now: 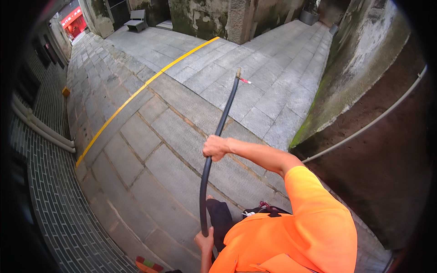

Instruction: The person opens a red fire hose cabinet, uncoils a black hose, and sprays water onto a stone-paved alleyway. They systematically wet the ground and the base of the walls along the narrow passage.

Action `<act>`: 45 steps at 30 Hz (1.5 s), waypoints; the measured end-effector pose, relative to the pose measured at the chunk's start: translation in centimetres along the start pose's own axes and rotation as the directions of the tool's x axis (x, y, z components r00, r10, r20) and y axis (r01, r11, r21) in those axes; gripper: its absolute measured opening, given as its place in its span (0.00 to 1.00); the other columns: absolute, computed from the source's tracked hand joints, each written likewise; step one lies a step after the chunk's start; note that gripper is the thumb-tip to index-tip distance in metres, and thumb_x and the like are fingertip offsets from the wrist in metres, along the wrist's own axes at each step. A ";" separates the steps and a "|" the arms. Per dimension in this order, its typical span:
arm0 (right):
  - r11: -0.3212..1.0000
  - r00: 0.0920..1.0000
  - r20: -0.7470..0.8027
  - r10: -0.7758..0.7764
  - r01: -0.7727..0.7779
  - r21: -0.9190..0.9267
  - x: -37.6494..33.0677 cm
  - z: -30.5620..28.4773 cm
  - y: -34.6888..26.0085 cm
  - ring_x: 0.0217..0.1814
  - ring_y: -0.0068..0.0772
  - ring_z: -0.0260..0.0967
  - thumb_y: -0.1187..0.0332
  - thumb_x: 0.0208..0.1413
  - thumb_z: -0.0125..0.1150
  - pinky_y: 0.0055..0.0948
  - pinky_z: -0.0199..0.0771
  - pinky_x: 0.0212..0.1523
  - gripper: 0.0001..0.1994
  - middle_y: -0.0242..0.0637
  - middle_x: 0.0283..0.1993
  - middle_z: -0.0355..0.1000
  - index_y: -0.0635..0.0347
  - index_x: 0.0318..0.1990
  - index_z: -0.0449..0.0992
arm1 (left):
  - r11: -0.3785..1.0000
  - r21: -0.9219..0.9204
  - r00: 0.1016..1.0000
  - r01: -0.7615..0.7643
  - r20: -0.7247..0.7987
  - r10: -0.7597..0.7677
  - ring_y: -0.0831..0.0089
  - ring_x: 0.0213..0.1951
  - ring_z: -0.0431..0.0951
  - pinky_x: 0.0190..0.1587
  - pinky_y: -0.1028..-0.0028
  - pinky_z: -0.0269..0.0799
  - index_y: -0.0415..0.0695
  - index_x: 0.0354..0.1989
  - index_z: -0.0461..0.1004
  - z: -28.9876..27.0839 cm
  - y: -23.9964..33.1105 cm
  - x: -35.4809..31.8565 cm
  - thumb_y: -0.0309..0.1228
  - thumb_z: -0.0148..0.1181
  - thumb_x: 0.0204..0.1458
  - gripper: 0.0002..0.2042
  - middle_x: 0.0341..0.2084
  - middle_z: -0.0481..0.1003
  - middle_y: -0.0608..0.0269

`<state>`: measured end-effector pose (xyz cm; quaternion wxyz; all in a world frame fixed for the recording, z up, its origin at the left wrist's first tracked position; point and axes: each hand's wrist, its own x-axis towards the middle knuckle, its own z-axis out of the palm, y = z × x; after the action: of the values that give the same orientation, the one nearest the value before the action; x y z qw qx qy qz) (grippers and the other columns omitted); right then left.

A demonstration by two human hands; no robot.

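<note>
Long slim black pole mid-scene, over grey stone-slab paving | R hand: fingers wrapped rnd shaft; L hand: fingers grasping nearer part | yellow line on paving, far L | mossy weathered wall R, grey brick wall L

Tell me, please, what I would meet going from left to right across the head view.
Small orange box → grey bench → black pole → grey planter.
</note>
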<state>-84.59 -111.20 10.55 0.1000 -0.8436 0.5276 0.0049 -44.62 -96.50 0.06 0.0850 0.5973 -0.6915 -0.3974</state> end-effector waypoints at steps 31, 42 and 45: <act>-0.477 0.510 -0.021 0.860 0.818 0.320 -26.1 -12.3 29.8 0.57 0.65 0.58 0.37 0.56 0.30 0.64 0.57 0.54 0.40 0.65 0.56 0.57 0.68 0.59 0.53 | 0.842 -0.450 0.380 0.296 0.865 0.328 0.79 0.08 0.60 0.11 0.78 0.56 0.44 0.22 0.60 2.1 41.6 12.5 0.37 0.51 0.57 0.15 0.08 0.60 0.69; -0.579 0.613 -0.047 0.789 0.766 0.279 -26.4 -12.1 30.1 0.54 0.61 0.62 0.31 0.49 0.35 0.62 0.59 0.52 0.49 0.66 0.53 0.60 0.79 0.55 0.54 | 0.891 -0.353 0.345 0.286 0.905 0.248 0.82 0.10 0.59 0.13 0.81 0.54 0.45 0.23 0.61 1.8 39.1 11.6 0.37 0.53 0.56 0.14 0.10 0.61 0.71; -0.653 0.710 -0.066 0.701 0.677 0.339 -26.8 -12.0 31.3 0.51 0.59 0.64 0.33 0.49 0.40 0.59 0.60 0.52 0.46 0.64 0.51 0.63 0.79 0.52 0.60 | 0.916 -0.323 0.328 0.239 0.915 0.237 0.83 0.09 0.58 0.12 0.81 0.54 0.45 0.22 0.62 1.9 38.2 11.8 0.39 0.53 0.56 0.14 0.10 0.61 0.71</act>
<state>-125.55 -102.66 20.25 0.5831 -0.0375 0.1629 -0.7950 -77.96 -107.30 19.42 -0.2116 0.2236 -0.5123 -0.8017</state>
